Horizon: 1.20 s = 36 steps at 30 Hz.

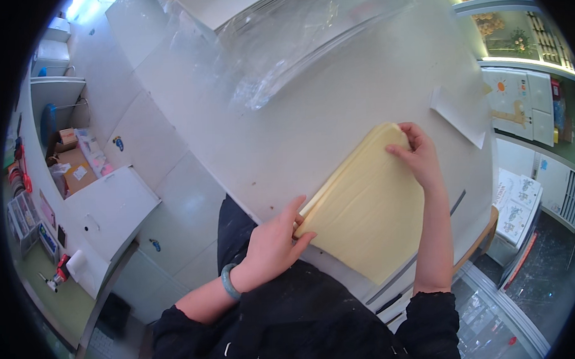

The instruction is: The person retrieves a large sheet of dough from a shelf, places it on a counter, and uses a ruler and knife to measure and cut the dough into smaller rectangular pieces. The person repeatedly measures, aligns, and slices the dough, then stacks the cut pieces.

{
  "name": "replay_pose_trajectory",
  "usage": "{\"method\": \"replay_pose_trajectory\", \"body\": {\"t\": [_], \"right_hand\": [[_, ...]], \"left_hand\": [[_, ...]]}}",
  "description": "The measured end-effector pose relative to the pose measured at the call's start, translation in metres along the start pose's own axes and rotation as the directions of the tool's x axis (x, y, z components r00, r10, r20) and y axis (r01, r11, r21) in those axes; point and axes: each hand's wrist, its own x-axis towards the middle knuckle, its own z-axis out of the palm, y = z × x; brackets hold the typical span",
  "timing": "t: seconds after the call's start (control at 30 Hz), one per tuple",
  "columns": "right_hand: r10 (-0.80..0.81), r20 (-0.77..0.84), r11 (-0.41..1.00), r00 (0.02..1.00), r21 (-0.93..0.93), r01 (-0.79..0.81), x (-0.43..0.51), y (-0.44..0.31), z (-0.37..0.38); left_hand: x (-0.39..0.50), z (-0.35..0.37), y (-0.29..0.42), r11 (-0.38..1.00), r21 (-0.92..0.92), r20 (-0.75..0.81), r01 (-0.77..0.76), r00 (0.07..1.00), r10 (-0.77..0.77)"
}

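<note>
A folded pale yellow sheet [364, 205] of soft-looking material lies over the near part of the white table [209, 125]. Several layers show along its upper-left edge; I cannot tell whether it is cloth, paper or thin foam. My left hand [282, 241], with a grey-green bangle at the wrist, pinches the near-left corner between thumb and fingers. At the far corner, my right hand [417, 153] has its thumb on top and its fingers behind the edge. My right forearm covers part of the sheet's right side.
Clear plastic film [283, 61] spreads across the table's far side. A white angled piece [458, 119] lies at right, and a dark strip [391, 280] runs under the sheet's near edge. To the left are an open cabinet door [115, 209] and a red cordless drill [60, 270] on a counter.
</note>
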Motion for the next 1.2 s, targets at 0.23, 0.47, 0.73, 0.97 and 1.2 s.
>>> {"method": "replay_pose_trajectory", "body": {"t": [0.23, 0.47, 0.73, 0.97, 1.2], "right_hand": [[-0.498, -0.186, 0.814, 0.847, -0.438, 0.382, -0.034, 0.018, 0.007], [-0.029, -0.782, 0.997, 0.622, -0.071, -0.041, -0.18, 0.132, -0.003], [0.352, -0.759, 0.927, 0.548, 0.364, -0.091, -0.274, 0.224, 0.038], [0.293, -0.711, 0.884, 0.639, 0.457, 0.103, -0.275, 0.205, 0.028], [0.187, -0.652, 0.955, 0.735, 0.297, 0.021, -0.238, 0.205, -0.011]], "left_hand": [[-0.01, -0.017, -0.004, 0.964, 0.212, -0.04, -0.16, 0.984, 0.173], [0.077, -0.004, 0.022, 0.795, 0.155, 0.057, -0.586, 0.809, 0.585], [0.136, 0.055, 0.066, 0.305, 0.551, 0.519, -0.777, 0.605, 0.604], [0.157, 0.044, 0.059, 0.589, 0.448, 0.349, -0.672, 0.738, 0.577], [0.171, 0.056, 0.055, 0.769, 0.272, 0.341, -0.578, 0.805, 0.485]]}}
